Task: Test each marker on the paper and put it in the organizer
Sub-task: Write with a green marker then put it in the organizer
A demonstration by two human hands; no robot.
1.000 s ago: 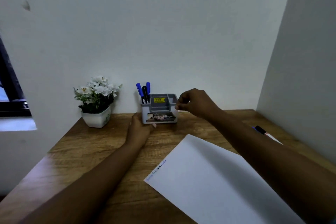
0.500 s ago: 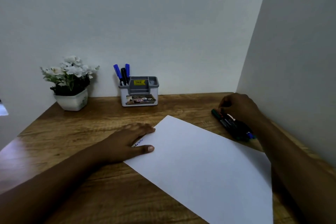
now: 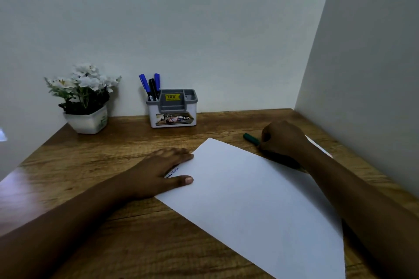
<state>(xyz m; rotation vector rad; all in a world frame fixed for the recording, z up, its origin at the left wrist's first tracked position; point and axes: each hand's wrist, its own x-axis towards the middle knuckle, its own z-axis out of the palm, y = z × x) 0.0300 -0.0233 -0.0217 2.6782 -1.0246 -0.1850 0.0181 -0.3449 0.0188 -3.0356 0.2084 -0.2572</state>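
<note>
A white sheet of paper [image 3: 256, 195] lies angled on the wooden desk, with small scribbles at its left corner. My left hand [image 3: 158, 171] rests flat on that corner, fingers spread. My right hand [image 3: 283, 139] is curled around a green-capped marker [image 3: 250, 138] at the paper's far right edge; the cap sticks out to the left of my fist. Other markers under that hand are hidden. The grey and white organizer [image 3: 173, 111] stands by the back wall, with two blue markers and one black marker [image 3: 152, 88] upright in its left compartment.
A white pot of white flowers [image 3: 85, 99] stands at the back left of the desk [image 3: 95, 165]. Walls close the desk at the back and along the right side. A pale strip [image 3: 319, 146] lies on the desk behind my right wrist.
Both hands left the organizer. My left hand came down onto the paper's corner. My right hand swung to the markers on the right and closed around the green-capped one.
</note>
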